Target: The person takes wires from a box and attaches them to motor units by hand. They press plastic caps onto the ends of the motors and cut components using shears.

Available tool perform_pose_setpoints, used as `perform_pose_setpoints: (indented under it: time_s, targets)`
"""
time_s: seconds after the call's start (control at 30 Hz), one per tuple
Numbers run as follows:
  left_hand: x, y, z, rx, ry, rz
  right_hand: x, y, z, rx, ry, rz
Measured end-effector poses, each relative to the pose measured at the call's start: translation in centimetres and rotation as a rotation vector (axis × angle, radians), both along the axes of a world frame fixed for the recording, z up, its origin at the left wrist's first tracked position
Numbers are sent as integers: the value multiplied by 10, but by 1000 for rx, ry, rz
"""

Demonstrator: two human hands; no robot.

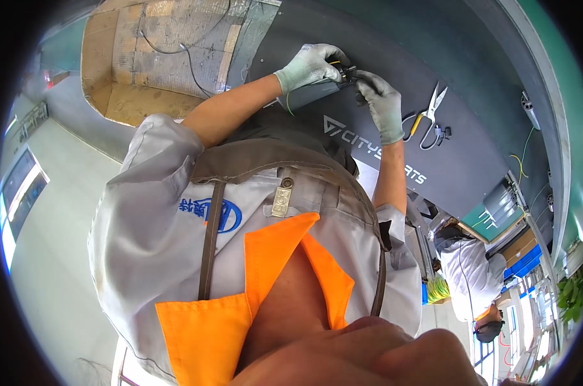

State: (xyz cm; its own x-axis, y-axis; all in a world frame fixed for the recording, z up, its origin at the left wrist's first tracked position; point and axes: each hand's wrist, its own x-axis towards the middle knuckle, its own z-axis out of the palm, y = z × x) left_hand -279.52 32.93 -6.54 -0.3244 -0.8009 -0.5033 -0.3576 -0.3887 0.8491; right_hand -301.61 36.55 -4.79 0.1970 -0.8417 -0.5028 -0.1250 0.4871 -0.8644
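My left hand (309,67), in a pale work glove, is closed around a small black wired part (348,74) above the dark mat. A short yellow wire shows beside its fingers. My right hand (381,106), gloved too, pinches the other side of the same part; its fingertips partly hide it, so the exact kind cannot be told. Under my left hand lies a grey flat-sided case (314,94), with a green-yellow wire (289,105) hanging from its near end. Scissors (428,119) with a yellow-marked handle rest to the right of my right hand.
A dark mat (459,164) with white lettering covers the work surface. A small black piece (443,134) lies by the scissors' handles. On the left stands an open cardboard box (104,64) with a thin cable (189,61) across it. Another person (468,276) is at the lower right.
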Motion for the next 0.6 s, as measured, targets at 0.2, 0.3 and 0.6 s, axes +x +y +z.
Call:
perform_pose_setpoints:
  time_s: [0.2,0.3,0.6]
  targets:
    - [1,-1,5,-48,-63,-44,6,-23,4,-42,119,143]
    - [0,-3,8,-41,-94,-45,3,-28,-5,-145,152,245]
    - [2,-4,6,-23,-59,-40,0,-31,0,-129,163,294]
